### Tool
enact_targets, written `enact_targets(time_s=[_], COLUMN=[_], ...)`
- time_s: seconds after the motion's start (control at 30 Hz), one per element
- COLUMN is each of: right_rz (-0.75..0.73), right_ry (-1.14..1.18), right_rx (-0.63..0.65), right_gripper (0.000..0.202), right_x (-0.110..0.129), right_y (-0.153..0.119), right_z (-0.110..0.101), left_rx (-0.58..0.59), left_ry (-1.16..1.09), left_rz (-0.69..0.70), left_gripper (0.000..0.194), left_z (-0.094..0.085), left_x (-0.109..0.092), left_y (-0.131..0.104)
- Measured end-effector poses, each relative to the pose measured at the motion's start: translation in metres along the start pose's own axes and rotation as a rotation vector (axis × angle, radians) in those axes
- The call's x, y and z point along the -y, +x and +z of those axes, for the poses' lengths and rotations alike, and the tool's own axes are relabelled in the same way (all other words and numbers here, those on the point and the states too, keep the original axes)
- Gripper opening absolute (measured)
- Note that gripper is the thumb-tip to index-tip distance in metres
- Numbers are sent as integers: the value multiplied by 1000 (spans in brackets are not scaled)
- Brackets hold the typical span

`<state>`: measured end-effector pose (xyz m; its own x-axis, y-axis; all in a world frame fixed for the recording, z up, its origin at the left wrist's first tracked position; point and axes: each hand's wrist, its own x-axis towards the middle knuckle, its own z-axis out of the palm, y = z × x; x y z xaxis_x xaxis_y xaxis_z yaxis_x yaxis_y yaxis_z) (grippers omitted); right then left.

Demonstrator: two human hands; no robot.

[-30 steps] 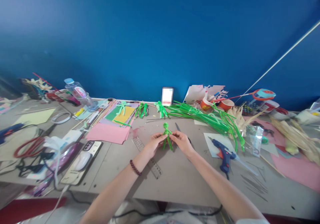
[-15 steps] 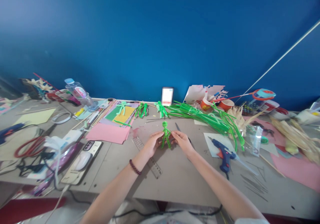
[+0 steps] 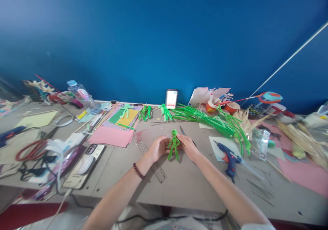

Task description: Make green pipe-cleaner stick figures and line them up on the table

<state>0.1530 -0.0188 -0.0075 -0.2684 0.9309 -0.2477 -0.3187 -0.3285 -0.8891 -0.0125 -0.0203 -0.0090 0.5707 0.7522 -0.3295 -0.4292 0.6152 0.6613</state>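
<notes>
A small green pipe-cleaner figure [image 3: 174, 144] with a round head, arms and two legs stands upright on the grey table [image 3: 179, 182]. My left hand [image 3: 159, 147] pinches its left arm and my right hand [image 3: 188, 146] pinches its right arm. A beaded bracelet [image 3: 138, 171] is on my left wrist. Three more green pipe-cleaner figures [image 3: 146, 112] lie further back near coloured paper.
A bundle of green pipe cleaners [image 3: 215, 120] lies to the right, a blue glue gun [image 3: 230, 158] beside it. A clear ruler [image 3: 153, 165] lies under my left wrist. Pink paper [image 3: 111, 136], a phone [image 3: 84, 166], cables and a water bottle [image 3: 83, 96] fill the left.
The figure and both hands have shifted slightly right and lower; the figure's legs now touch the table and it stands more upright.
</notes>
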Motion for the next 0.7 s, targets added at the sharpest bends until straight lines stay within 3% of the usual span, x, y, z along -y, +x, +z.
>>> enact_targets(time_s=[0.17,0.4,0.53,0.7], right_rz=[-14,-34,-18,11], right_ry=[21,124,202,296], right_rx=[-5,-94,-129,-149], right_gripper=[35,36,33,38], right_x=[1,2,5,8], right_y=[-1,3,6,9], right_z=[1,2,3,-1], left_rx=[-17,-46,-17,-18], left_ry=[62,157,48,-102], left_rz=[-11,77,115,140], left_gripper=[33,24,40,33], left_z=[2,10,9,4], left_x=[2,1,0,-4], left_y=[0,-4,-3,-2])
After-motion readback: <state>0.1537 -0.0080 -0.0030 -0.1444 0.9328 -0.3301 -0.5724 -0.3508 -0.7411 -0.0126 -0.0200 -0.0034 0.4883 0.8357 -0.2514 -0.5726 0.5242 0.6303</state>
